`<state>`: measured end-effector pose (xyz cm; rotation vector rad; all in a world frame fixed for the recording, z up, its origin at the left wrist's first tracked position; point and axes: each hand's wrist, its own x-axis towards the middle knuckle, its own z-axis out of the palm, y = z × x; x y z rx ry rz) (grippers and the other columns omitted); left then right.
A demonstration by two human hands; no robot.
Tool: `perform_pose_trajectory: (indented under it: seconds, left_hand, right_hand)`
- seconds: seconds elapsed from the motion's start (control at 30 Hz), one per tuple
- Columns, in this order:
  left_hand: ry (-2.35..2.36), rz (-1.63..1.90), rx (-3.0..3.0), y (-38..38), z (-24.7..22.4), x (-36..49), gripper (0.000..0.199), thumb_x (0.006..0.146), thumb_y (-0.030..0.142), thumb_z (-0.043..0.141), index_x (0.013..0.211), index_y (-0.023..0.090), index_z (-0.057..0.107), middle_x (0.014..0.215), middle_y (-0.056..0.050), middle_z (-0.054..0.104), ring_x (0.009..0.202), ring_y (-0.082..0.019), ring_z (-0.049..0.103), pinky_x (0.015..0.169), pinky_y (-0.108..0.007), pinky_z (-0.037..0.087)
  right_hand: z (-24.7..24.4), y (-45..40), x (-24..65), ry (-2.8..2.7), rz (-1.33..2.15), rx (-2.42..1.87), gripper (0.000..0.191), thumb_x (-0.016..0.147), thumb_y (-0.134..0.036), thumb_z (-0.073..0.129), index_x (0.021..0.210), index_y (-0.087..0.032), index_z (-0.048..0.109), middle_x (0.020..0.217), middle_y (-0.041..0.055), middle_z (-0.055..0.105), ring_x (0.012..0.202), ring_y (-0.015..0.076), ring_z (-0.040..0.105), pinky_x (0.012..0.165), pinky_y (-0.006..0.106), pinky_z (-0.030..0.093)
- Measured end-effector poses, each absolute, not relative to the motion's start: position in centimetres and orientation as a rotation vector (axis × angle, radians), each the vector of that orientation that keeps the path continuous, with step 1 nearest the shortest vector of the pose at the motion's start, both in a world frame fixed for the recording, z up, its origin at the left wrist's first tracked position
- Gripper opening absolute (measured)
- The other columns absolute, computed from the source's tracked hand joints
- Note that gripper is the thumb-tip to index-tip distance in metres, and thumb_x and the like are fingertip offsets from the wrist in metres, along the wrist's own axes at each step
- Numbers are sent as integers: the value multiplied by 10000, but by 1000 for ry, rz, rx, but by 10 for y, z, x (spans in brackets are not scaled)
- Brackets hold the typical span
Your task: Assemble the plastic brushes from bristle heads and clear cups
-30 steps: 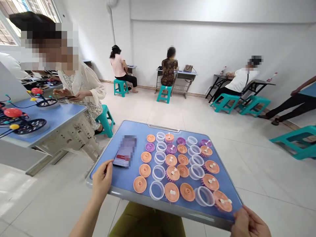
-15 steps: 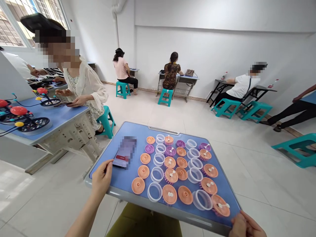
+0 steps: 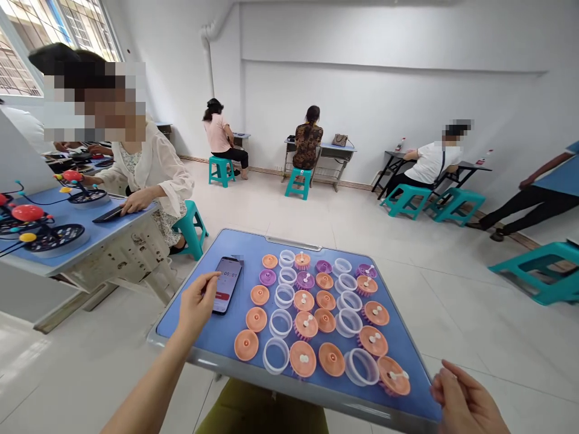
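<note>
Hovering left fingers point(image 3: 201, 288), slightly curled, beside smartphone point(image 3: 226, 285)

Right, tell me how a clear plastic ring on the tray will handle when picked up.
The clear plastic ring looks thin-walled, so it's probably light and a little flexible. Lying flat it should stay put, but stood on edge it would likely roll.

This is a bare workroom with white walls point(image 3: 384, 108) and a pale tiled floor point(image 3: 271, 211), more like a small assembly workshop or training room than a home or office. Plain blue-topped desks point(image 3: 58, 205) stand well apart, with people seated at them on teal plastic stools point(image 3: 221, 172). A blue board point(image 3: 244, 244) nearby carries rows of orange toothed plastic discs point(image 3: 304, 300) and clear plastic rings point(image 3: 270, 323).
</note>
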<state>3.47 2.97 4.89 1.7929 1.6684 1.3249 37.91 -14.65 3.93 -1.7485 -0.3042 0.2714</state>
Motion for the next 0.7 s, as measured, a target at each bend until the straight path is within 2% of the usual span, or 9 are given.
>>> perform_pose_trajectory:
  seconds: [0.13,0.3,0.57,0.63,0.7]
  left_hand:
    - [1491,1414,1813,46,72,76,283,790,340,426,883,169,631,644,4,587,558,-117,508,552,-202,420]
    - [1289,1422,1816,58,77,122,299,793,329,408,887,151,629,713,-19,632,602,-115,545,589,-197,438]
    - [1402,1331,1817,73,63,124,343,757,446,424,837,188,635,775,-14,661,721,-169,586,663,-228,450]
    - [1461,1278,1783,77,58,119,314,741,454,448,793,203,629,767,0,660,736,-177,585,637,-223,447]
    - [1509,1276,1722,79,54,117,309,722,477,460,708,207,611,679,17,636,669,-170,570,563,-213,436]
  right_hand:
    - [43,-119,405,-468,259,-1598,260,677,-307,585,883,-150,566,596,-46,479,533,88,431,531,238,377]
    - [42,-77,431,-552,195,-1472,272,683,-331,588,872,-136,567,591,-47,486,510,74,423,503,214,361]
    - [43,-40,440,-587,165,-1456,231,740,-367,499,836,-159,531,536,-68,427,475,83,381,457,205,331]
    - [39,-39,440,-582,168,-1487,231,749,-383,496,789,-159,533,520,-71,402,469,84,365,448,206,320]
    - [36,-40,441,-580,179,-1508,236,753,-397,496,739,-163,522,501,-79,367,463,81,340,448,206,310]
